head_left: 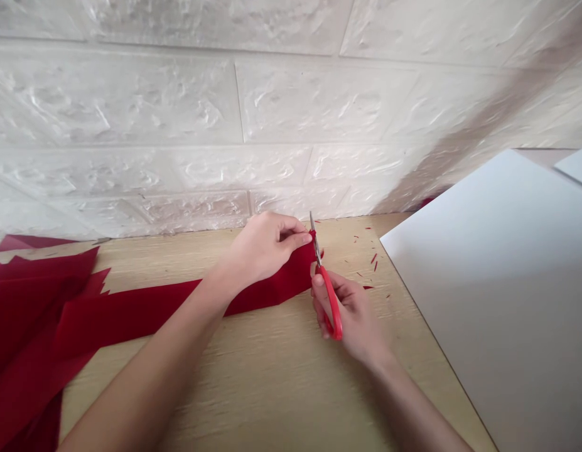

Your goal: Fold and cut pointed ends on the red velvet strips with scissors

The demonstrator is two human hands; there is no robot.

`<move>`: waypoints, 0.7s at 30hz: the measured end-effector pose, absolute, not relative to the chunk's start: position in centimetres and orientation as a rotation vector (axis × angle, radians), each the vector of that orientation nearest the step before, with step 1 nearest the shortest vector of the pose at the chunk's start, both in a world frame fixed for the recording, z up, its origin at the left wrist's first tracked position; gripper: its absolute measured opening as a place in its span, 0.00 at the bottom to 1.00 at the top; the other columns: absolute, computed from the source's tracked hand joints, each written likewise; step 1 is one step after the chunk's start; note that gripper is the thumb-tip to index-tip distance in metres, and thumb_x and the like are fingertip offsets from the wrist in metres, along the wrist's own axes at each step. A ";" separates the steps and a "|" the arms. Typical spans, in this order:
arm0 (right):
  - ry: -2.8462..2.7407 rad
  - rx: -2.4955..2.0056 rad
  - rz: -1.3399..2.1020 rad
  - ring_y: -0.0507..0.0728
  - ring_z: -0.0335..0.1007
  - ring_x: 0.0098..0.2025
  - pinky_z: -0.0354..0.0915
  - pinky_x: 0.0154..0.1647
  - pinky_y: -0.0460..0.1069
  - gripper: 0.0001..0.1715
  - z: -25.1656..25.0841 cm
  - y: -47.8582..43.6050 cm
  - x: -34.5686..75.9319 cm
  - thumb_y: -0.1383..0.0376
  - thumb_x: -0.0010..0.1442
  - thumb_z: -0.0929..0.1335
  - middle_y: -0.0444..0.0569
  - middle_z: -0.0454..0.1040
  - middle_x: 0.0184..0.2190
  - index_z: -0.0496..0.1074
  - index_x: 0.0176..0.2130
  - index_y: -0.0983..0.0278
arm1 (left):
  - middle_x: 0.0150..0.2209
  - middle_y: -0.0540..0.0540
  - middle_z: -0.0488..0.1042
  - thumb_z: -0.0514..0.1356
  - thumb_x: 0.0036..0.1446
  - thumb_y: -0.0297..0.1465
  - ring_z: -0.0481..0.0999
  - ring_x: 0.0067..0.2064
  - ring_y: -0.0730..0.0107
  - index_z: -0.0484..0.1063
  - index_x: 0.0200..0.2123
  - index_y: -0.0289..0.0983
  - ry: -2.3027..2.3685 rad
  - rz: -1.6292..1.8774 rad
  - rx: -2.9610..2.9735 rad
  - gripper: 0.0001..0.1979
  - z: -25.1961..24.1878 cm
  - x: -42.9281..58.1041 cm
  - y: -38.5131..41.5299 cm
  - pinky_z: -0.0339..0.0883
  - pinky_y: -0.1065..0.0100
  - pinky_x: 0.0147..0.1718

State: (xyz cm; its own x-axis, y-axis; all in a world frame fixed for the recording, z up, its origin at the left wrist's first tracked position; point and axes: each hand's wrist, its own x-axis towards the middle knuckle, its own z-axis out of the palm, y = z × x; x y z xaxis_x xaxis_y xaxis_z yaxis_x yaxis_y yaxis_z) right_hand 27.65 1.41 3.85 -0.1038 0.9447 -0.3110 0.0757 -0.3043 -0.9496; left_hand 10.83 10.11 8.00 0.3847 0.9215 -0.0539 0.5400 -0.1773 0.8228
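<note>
Scissors [324, 275]: bright red handles [336, 309], silver-grey blades [317, 250]. Strip [276, 282]: deep crimson, plain. Heap of material [27, 339] at far left: I log the same crimson, some layers brighter, some nearly maroon. Scraps [374, 258]: dark red. Tabletop [253, 376]: pale straw-yellow, fine streaked grain. Wall [272, 100]: off-white, brick pattern, mottled, with glossy glints; from my remote seat I count one grey-brown diagonal shadow band. Large board [488, 276]: pale blue-grey, unpatterned. Second board [580, 164]: bluish white.
</note>
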 end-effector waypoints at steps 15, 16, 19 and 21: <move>-1.209 -1.536 1.164 0.51 0.60 0.21 0.57 0.22 0.47 0.34 4.7 2.4 30.5 0.33 0.58 0.67 0.39 0.63 0.21 0.67 0.34 0.60 | 0.32 0.53 0.80 0.61 0.64 0.38 0.74 0.32 0.74 0.79 0.36 0.41 1.111 0.810 1.686 0.10 8.7 11.2 9.5 0.65 0.69 0.33; -1.229 -1.525 1.161 0.51 0.60 0.22 0.57 0.22 0.48 0.33 4.6 2.4 30.4 0.33 0.59 0.67 0.39 0.63 0.22 0.67 0.34 0.60 | 0.32 0.53 0.80 0.61 0.64 0.38 0.74 0.32 0.74 0.79 0.37 0.41 1.108 0.819 1.687 0.09 8.6 11.2 9.5 0.65 0.69 0.33; -1.321 -1.476 1.167 0.51 0.61 0.24 0.58 0.25 0.48 0.32 4.5 2.1 29.9 0.34 0.61 0.66 0.40 0.63 0.24 0.66 0.35 0.60 | 0.31 0.53 0.79 0.61 0.64 0.38 0.74 0.31 0.75 0.79 0.37 0.41 1.105 0.859 1.688 0.09 8.6 11.3 9.4 0.65 0.69 0.33; -1.395 -1.446 1.167 0.52 0.60 0.25 0.59 0.26 0.48 0.30 4.5 1.8 29.5 0.36 0.63 0.65 0.40 0.63 0.25 0.65 0.35 0.59 | 0.30 0.53 0.79 0.61 0.63 0.37 0.74 0.30 0.75 0.78 0.35 0.40 1.107 0.885 1.688 0.08 8.7 11.4 9.3 0.65 0.69 0.31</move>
